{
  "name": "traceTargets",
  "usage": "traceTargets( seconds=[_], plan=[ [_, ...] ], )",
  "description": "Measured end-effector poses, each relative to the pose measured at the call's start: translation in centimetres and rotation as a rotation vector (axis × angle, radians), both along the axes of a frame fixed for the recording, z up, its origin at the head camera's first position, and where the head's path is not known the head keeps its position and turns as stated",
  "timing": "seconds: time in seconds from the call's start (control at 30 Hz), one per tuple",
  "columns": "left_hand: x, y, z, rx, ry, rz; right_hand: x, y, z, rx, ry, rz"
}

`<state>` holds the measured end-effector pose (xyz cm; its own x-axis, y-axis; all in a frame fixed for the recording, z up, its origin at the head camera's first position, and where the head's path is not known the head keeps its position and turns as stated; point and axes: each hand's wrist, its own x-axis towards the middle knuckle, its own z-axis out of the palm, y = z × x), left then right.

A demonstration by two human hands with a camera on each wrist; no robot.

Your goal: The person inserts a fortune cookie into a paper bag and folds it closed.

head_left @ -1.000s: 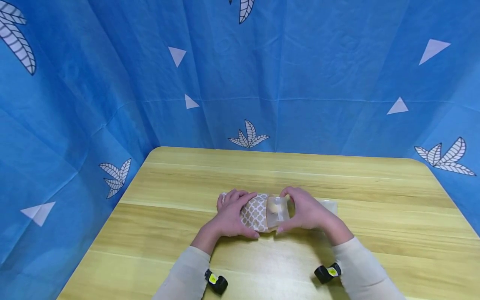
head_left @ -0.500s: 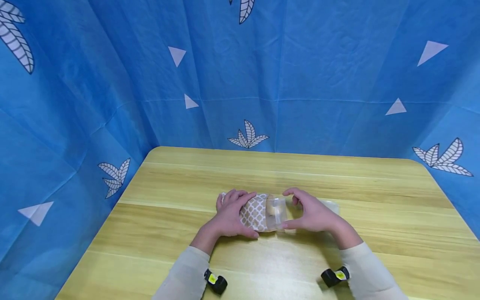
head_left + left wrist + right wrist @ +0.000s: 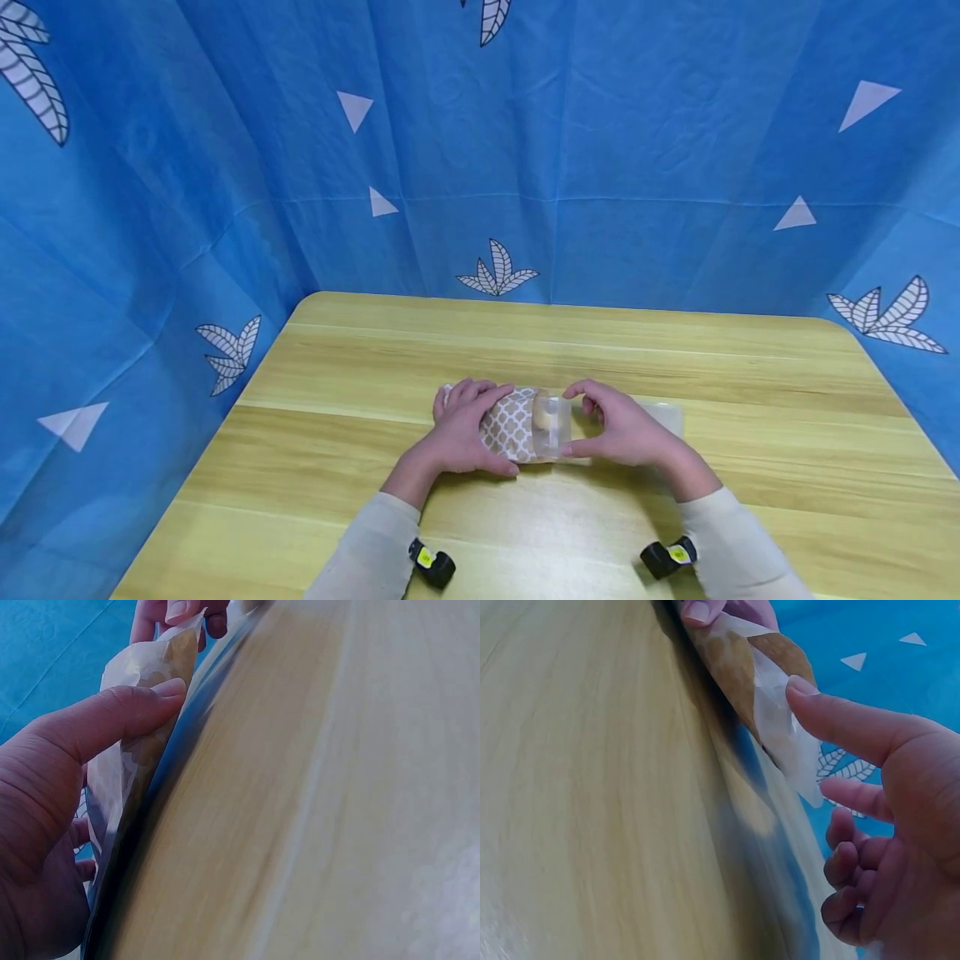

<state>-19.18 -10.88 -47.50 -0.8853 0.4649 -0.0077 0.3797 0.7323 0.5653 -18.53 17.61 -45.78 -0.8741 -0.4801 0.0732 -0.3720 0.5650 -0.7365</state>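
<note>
A paper bag (image 3: 512, 423) with a brown-and-white lattice print lies flat across the middle of the table in the head view. My left hand (image 3: 467, 427) spans it and holds it, with the thumb along the near side, as the left wrist view also shows. A translucent film end (image 3: 553, 427) sticks out on the right, with something pale brown showing through. My right hand (image 3: 618, 427) bends in a C about this end, thumb and index finger at its two corners. In the right wrist view the thumb touches the film (image 3: 780, 712); the other fingers curl loosely.
A translucent flat thing (image 3: 666, 415) lies behind my right hand, partly hidden by it. The wooden table (image 3: 750, 383) extends around the bag. A blue patterned curtain (image 3: 637, 167) hangs behind the table and at its left.
My right hand has shifted slightly right and its grip has loosened. The film end sticks out a little less now. My left hand and the paper bag have stayed in place.
</note>
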Motion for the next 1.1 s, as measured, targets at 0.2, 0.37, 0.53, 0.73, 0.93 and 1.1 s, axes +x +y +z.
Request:
traceTargets(
  seconds=[0.2,0.37,0.53,0.73,0.93,1.1],
  plan=[
    [0.0,0.0,0.0,0.007,0.007,-0.006,-0.2,-0.6,-0.2,-0.016,0.02,0.001],
    [-0.1,-0.1,-0.1,0.009,0.01,-0.012,-0.2,-1.1,-0.3,-0.032,0.016,0.008],
    [-0.1,-0.1,0.0,0.011,0.005,-0.012,0.0,-1.2,-0.1,-0.033,0.008,-0.031],
    [-0.2,-0.1,0.0,0.018,0.003,-0.009,0.4,-0.7,0.0,-0.045,0.01,-0.055],
    [-0.1,-0.1,0.1,0.019,0.003,-0.008,0.7,-0.7,-0.4,-0.026,0.035,-0.053],
    [-0.1,0.0,0.2,0.016,-0.001,-0.008,0.7,-1.1,-0.7,-0.043,0.042,-0.04]
  ],
)
